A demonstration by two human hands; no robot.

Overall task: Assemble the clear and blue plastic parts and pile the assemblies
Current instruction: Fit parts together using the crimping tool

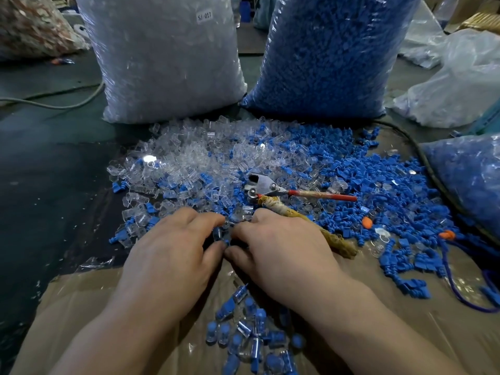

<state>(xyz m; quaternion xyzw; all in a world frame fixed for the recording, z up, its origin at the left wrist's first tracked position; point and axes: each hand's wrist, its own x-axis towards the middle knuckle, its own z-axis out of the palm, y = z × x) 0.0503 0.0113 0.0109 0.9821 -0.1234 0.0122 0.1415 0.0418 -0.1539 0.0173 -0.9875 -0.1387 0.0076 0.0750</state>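
Both hands work at the centre of the frame, over the near edge of the loose stock. The left hand (173,247) and right hand (278,250) have their fingers curled inward, tips together, pinching a clear-and-blue piece (219,235) between them. The assembly pile (251,334) lies at lower centre on the cardboard sheet (108,307), between the forearms.

Risks from this position:
- Incomplete seating: if the blue half enters the clear half tilted, the piece may part again once dropped on the pile.
- Mixing: the pile lies just beside the loose clear parts (189,152) and loose blue parts (378,180); a sweep of either forearm could scatter finished pieces into the stock.
- Tool contact: the cutter (266,186) lies right of centre, its cloth-wrapped handle running under the right hand, so a reach forward may snag it.
- Foreign stock: orange pieces (366,222) lie among the blue parts at right.

Not visible or unclear:
- The joint is covered by the fingertips; seating probably is not finished, but this cannot be confirmed.
- Which hand holds which half cannot be told.
- The pile is cut off by the lower frame edge.
- The clear-parts bag (162,58) and blue-parts bag (332,55) are cut off at the top
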